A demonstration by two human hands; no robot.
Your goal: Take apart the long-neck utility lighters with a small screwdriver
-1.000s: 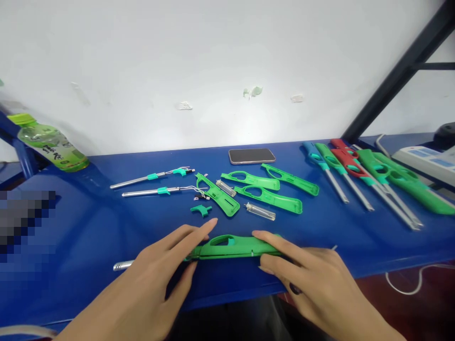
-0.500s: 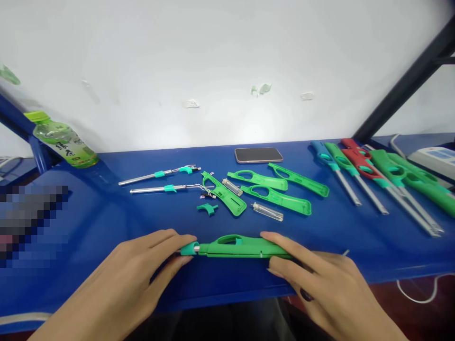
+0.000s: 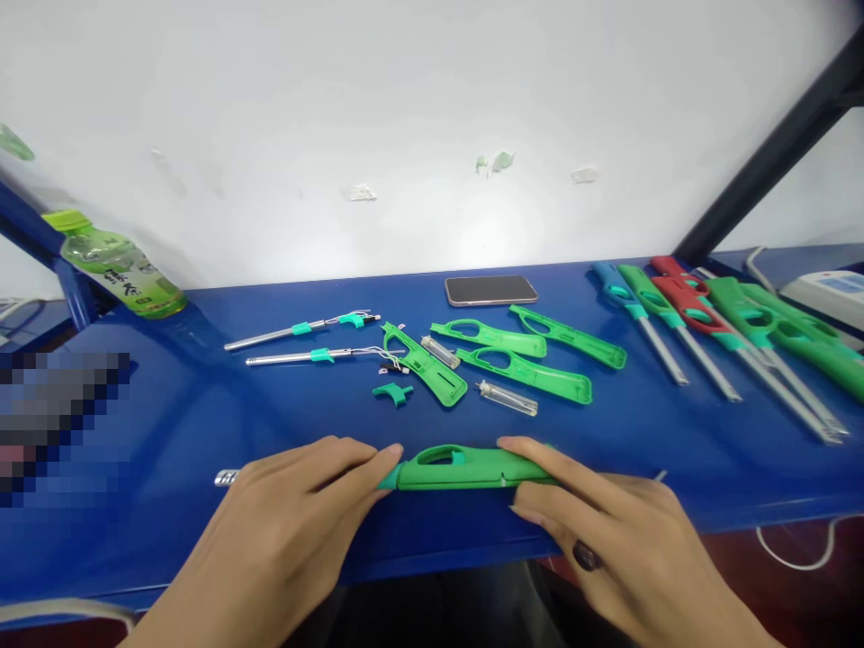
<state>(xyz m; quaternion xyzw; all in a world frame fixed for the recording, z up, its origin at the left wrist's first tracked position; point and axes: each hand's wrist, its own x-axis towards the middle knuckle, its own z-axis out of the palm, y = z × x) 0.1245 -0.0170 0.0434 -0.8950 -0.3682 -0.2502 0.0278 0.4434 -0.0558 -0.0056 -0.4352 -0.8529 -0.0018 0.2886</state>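
Observation:
A green long-necked lighter [image 3: 459,468] lies level between my hands near the table's front edge. My left hand [image 3: 303,504] is closed around its neck, pressing the teal collar [image 3: 390,478] up against the green handle; the metal tip [image 3: 226,478] pokes out beyond my knuckles. My right hand [image 3: 594,513] grips the rear end of the handle between thumb and fingers. Beyond them lie green handle halves [image 3: 526,378], clear fuel tanks [image 3: 508,398], a loose teal trigger [image 3: 392,393] and two metal lighter tubes [image 3: 290,358] with wires.
A phone [image 3: 490,290] rests near the wall. Several whole lighters [image 3: 681,315], blue, green and red, are grouped at the right, beside a white device [image 3: 827,301]. A green-capped bottle [image 3: 121,270] leans at the left. A blurred-out patch [image 3: 60,405] covers something on the left.
My left hand has slid right along the neck, and the teal collar now meets the handle where a bit of metal tube showed before. The right hand keeps its grip.

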